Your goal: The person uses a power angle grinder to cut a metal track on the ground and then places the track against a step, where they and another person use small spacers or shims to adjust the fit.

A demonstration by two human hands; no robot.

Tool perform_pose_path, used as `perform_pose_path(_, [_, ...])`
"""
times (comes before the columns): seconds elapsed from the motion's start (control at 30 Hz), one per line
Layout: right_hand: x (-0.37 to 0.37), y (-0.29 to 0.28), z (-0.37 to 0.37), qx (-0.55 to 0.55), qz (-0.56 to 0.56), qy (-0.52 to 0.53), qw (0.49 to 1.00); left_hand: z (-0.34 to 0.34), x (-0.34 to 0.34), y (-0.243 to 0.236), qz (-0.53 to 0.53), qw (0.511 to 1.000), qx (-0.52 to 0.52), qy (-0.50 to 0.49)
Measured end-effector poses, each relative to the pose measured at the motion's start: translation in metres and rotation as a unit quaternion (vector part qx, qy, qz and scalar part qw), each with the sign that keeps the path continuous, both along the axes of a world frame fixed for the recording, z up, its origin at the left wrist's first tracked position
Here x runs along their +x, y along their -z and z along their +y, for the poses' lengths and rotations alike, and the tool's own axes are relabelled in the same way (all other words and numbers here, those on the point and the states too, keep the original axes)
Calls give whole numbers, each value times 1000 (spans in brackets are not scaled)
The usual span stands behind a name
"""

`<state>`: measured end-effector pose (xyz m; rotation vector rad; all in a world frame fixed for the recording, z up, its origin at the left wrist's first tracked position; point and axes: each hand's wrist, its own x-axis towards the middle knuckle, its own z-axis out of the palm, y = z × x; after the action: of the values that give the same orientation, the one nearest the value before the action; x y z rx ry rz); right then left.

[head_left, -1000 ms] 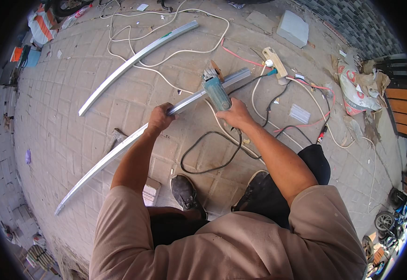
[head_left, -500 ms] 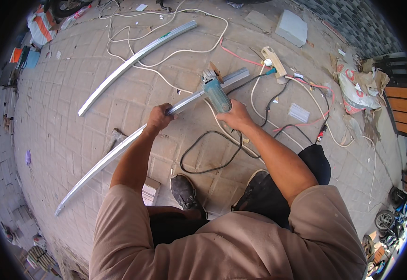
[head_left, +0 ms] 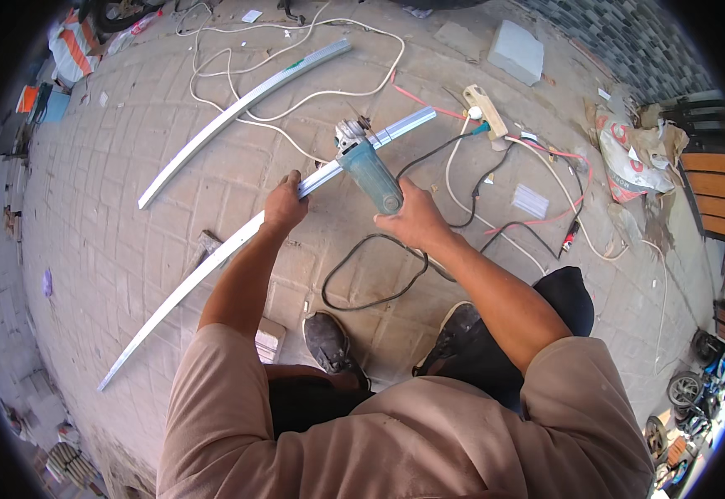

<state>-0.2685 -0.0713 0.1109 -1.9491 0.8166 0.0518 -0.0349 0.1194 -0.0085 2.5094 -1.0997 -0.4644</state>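
Note:
My left hand [head_left: 286, 202] is closed around a long silver metal channel [head_left: 212, 259], which slants from the lower left to the upper right. In my right hand [head_left: 419, 216] is a teal angle grinder [head_left: 368, 175], gripped at its rear end. Its silver head and thin disc lie over the channel, to the right of my left hand. Whether the disc touches the metal I cannot tell. From the grinder's rear, a dark power cord [head_left: 329, 274] loops on the paving near my shoes. A second silver channel [head_left: 212, 133] lies farther off on the left.
A wooden-looking extension socket block [head_left: 485, 112] with plugs lies at the upper right, among white, red and black cables. Beyond my left arm a hammer-like tool [head_left: 204, 248] lies partly under the channel. A pale block [head_left: 517, 51] and a torn sack [head_left: 633, 158] are farther right.
The grinder has shifted slightly left and its head has turned. The held channel has rolled, showing a brighter face, and its far end has moved a little left and up.

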Motion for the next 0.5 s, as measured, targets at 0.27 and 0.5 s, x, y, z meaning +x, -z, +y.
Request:
perform_pose_path(0.27, [-7, -5, 17, 38, -16, 19, 999, -12, -10, 3, -61, 997, 25, 36])
perform_pose_path(0.5, [-15, -29, 17, 205, -68, 171, 961, -27, -14, 10, 55, 997, 43, 41])
